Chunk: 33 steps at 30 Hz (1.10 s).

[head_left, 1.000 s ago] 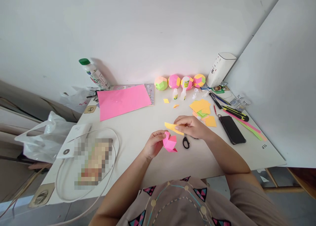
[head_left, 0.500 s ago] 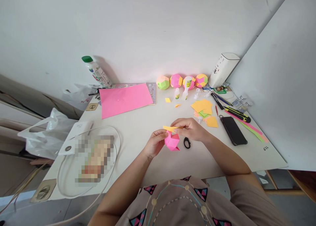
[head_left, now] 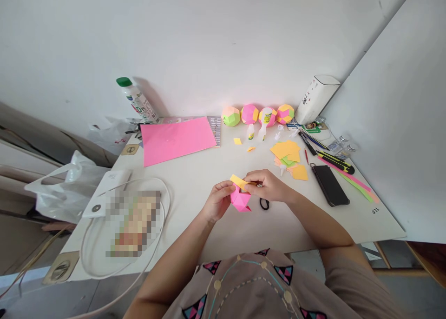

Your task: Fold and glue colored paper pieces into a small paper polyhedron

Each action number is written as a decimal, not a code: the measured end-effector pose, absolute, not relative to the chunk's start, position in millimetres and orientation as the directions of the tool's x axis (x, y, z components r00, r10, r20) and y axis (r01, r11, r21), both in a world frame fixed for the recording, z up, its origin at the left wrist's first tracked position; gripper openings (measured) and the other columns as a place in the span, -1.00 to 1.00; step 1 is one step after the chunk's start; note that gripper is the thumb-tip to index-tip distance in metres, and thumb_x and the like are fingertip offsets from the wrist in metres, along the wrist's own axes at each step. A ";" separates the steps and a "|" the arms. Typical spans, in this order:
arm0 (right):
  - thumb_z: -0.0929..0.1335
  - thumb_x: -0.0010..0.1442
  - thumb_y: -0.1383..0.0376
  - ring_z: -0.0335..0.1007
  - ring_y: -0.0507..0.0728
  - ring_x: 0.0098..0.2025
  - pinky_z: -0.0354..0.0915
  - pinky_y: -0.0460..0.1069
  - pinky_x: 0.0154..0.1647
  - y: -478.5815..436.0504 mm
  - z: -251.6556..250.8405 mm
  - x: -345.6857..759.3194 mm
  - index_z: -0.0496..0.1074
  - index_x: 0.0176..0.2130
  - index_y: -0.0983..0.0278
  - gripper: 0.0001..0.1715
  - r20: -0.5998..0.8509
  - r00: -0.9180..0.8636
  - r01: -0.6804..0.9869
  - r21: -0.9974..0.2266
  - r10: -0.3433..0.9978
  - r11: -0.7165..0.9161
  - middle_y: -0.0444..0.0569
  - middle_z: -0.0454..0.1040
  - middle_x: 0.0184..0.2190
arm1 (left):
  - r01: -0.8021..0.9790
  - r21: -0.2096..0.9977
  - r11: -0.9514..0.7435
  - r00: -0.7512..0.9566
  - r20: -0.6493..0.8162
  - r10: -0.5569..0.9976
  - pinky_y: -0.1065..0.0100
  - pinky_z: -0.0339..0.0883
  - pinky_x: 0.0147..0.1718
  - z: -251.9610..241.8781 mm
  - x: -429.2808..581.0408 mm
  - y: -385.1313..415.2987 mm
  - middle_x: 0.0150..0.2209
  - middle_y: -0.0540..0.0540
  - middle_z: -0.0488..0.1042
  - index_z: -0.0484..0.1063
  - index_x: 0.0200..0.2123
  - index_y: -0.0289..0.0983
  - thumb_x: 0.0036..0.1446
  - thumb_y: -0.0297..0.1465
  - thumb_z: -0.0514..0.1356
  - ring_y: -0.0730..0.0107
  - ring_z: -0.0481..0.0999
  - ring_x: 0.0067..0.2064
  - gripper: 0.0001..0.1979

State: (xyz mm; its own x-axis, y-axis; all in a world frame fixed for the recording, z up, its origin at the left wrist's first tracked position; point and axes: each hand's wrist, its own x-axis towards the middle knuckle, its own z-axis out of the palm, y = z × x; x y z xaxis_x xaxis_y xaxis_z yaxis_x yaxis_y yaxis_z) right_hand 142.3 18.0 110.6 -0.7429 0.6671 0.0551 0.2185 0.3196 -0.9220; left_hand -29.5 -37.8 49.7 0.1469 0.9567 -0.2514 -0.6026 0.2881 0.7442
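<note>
My left hand [head_left: 220, 199] is closed on a pink folded-paper shape [head_left: 240, 201], faceted and partly open, with a pointed flap at its lower right. My right hand [head_left: 266, 184] pinches an orange-yellow paper piece [head_left: 238, 181] against the top of the pink shape. The fingers of both hands hide where the two papers meet. Just below my right hand shows a black loop [head_left: 264, 204] like a scissors handle; whether it lies on the table or hangs from the hand, I cannot tell.
Several finished paper balls [head_left: 249, 114] line the wall behind glue bottles [head_left: 251, 132]. Orange paper scraps [head_left: 286, 149] lie to the right, near a black phone [head_left: 330, 184] and cutters [head_left: 334, 162]. At left are a pink sheet [head_left: 177, 141] and a white cable [head_left: 168, 207].
The orange-yellow piece has tilted, its left end now higher. The pink shape has shifted slightly left and turned a little. Both hands keep their hold.
</note>
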 end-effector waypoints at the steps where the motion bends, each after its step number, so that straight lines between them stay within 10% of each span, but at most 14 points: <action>1: 0.28 0.13 0.41 0.08 -0.05 -0.52 0.06 -0.10 -0.51 18.0 110.7 142.7 0.41 -0.48 0.34 -0.82 0.065 -0.748 0.221 -0.914 0.660 0.340 -0.17 0.22 -0.55 | -0.599 0.748 0.286 0.147 -0.248 0.957 0.37 0.12 -0.43 49.4 -29.3 -37.9 -0.58 -0.03 0.42 0.48 -0.59 -0.33 -0.19 -0.33 0.38 0.46 0.33 -0.48 -0.80; 33: 0.21 0.19 0.47 0.00 -0.02 -0.53 -0.03 -0.07 -0.50 16.9 120.4 150.8 0.13 -0.62 0.29 -0.62 0.200 -0.831 0.251 -0.699 0.520 0.670 -0.17 0.05 -0.59 | -0.610 0.743 0.275 0.137 -0.242 0.960 0.38 0.12 -0.46 47.9 -24.9 -39.7 -0.59 0.00 0.43 0.54 -0.57 -0.30 -0.20 -0.33 0.40 0.50 0.31 -0.52 -0.83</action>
